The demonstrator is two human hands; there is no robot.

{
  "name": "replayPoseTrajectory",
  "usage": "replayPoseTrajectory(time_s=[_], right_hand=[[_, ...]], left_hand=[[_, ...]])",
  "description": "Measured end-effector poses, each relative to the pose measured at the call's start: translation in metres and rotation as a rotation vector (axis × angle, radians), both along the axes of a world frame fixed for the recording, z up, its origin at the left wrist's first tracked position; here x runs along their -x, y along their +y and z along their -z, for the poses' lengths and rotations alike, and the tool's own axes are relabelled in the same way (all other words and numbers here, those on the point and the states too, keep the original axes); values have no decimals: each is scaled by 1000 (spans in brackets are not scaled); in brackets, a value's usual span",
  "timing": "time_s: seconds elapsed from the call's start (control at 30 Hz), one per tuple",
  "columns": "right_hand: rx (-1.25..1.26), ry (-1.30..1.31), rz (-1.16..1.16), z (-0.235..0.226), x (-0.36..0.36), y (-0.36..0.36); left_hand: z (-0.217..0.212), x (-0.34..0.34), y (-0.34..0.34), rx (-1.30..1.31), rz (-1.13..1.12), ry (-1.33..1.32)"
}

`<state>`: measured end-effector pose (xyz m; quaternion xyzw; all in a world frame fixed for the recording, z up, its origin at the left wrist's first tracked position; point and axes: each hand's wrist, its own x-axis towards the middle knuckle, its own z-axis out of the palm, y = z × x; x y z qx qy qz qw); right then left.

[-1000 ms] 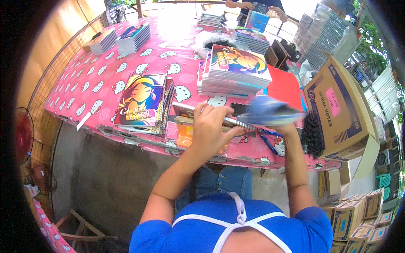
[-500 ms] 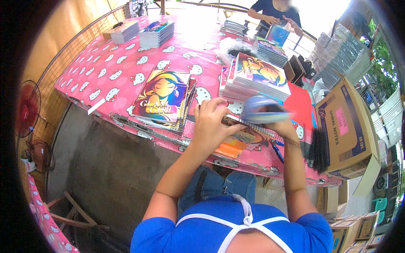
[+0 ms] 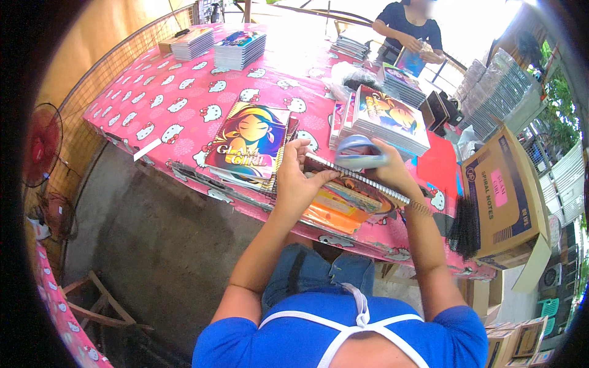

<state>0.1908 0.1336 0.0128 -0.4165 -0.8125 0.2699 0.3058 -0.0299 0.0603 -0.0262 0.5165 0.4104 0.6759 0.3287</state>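
Note:
My left hand (image 3: 296, 175) grips the left end of a spiral notebook (image 3: 377, 195), thumb on its near side. The notebook is tilted, its coiled spine along the upper edge, and a loose length of coil (image 3: 419, 209) sticks out past the right end. My right hand (image 3: 392, 165) is closed on a rounded, blue-grey, loop-shaped tool (image 3: 362, 161), held just above the spine; its exact kind is unclear. Below the notebook lie orange-covered notebooks (image 3: 334, 211). To the left sits a stack of spiral notebooks (image 3: 250, 138) with a cartoon girl on the cover.
Further notebooks (image 3: 392, 116) are piled beyond my right hand, beside a red sheet (image 3: 438, 162). Black coils (image 3: 464, 227) and a cardboard box (image 3: 509, 196) stand at the right. Across the table (image 3: 178, 132) a person (image 3: 411, 34) handles a notebook. A red fan (image 3: 43, 144) is at far left.
The blue-grey tool has moved left along the spine with my right hand, toward my left hand. The notebook now shows more of its coil. The whole view has shifted slightly.

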Motion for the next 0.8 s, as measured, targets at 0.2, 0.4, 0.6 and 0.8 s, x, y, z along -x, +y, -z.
replayPoseTrajectory(time_s=[0.2, 0.4, 0.6, 0.8], right_hand=[[330, 344, -96, -4, 20, -3], [180, 369, -256, 11, 18, 4], [-102, -444, 284, 27, -7, -15], [-379, -413, 221, 106, -79, -37]], left_hand=[[17, 10, 1, -13, 34, -164], [15, 16, -2, 70, 34, -88], [6, 16, -2, 89, 80, -310], [-38, 8, 13, -26, 223, -103]])
